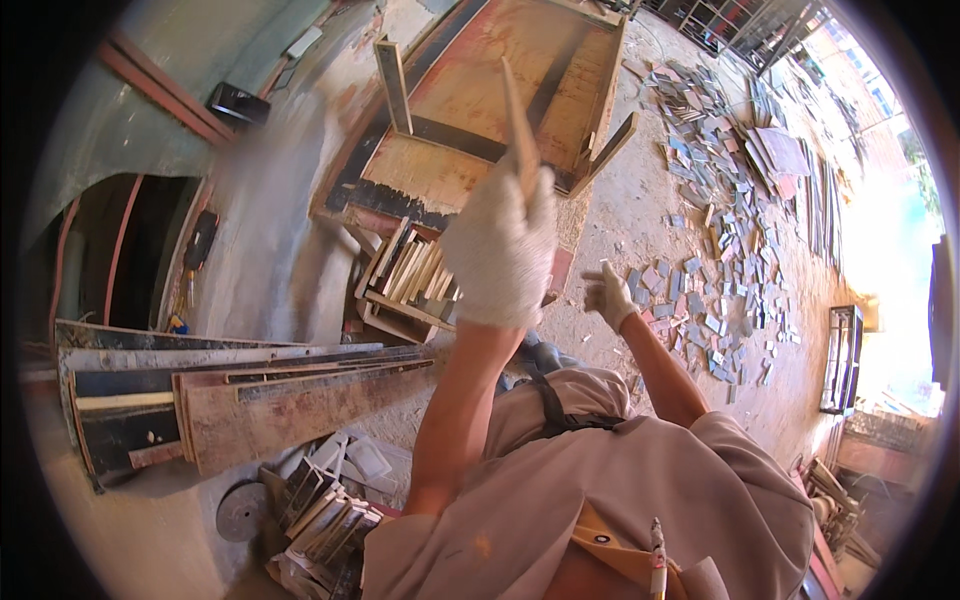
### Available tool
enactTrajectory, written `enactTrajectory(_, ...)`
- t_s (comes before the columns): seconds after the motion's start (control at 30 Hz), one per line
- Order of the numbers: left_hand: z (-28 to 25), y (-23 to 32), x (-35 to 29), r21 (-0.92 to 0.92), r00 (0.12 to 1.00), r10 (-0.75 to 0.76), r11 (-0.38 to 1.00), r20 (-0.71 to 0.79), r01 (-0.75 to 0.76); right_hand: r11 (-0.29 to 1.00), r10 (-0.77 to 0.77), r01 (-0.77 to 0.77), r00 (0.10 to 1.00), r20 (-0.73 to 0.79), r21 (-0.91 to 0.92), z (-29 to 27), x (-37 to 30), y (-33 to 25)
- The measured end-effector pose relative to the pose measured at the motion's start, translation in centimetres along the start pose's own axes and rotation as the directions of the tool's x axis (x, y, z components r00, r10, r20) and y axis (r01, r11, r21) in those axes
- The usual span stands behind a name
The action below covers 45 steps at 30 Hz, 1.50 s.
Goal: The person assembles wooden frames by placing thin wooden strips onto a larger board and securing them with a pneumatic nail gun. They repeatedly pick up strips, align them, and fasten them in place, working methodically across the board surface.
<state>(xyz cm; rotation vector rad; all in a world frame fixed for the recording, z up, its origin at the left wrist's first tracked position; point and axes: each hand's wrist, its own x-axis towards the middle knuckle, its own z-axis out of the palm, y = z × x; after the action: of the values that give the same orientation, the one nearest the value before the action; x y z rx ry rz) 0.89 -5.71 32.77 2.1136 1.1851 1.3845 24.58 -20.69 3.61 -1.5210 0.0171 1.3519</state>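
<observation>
My left hand (503, 255), in a white work glove, is raised in front of me. Its fingers are closed around a narrow wooden strip (519, 130) that points up and away, over a large wooden table-like frame (470, 60). Lower and to the right, my right hand (612, 298) wears a glove too. Its fingers are apart and nothing shows in them. Just left of the raised glove, a wooden crate (400, 315) holds several upright wood strips (418, 268).
Many small offcuts (720, 290) are strewn over the floor at right. Long dark boards (290, 400) lean at left, near a grey disc (243, 510) and a pile of wood pieces (335, 520). A black metal frame (842, 360) stands far right. Two posts (394, 88) rise from the table-like frame.
</observation>
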Motion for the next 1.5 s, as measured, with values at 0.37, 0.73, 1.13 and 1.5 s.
enactTrajectory(0.37,0.5,-20.1,-16.4,-0.779,0.132,-0.978,-0.046,0.164,0.625,0.930,0.360,-0.330,0.716,-0.598,0.165,-22.0,-17.7,23.1)
enactTrajectory(0.73,22.5,-27.6,14.6,-0.643,0.606,-0.567,0.166,0.558,0.748,0.788,0.527,-0.159,0.674,-0.518,0.595,-23.2,-24.7,23.9)
enactTrajectory(1.13,30.7,-16.1,-27.5,0.207,-0.158,-0.814,-0.047,0.559,0.977,0.716,0.633,-0.131,0.538,-0.557,0.686,-30.1,-23.5,30.2)
enactTrajectory(1.5,54.2,-1.0,-24.6,0.437,0.090,-0.534,0.768,0.841,0.469,0.772,0.560,-0.029,0.505,-0.657,0.635,-45.6,-13.1,14.9)
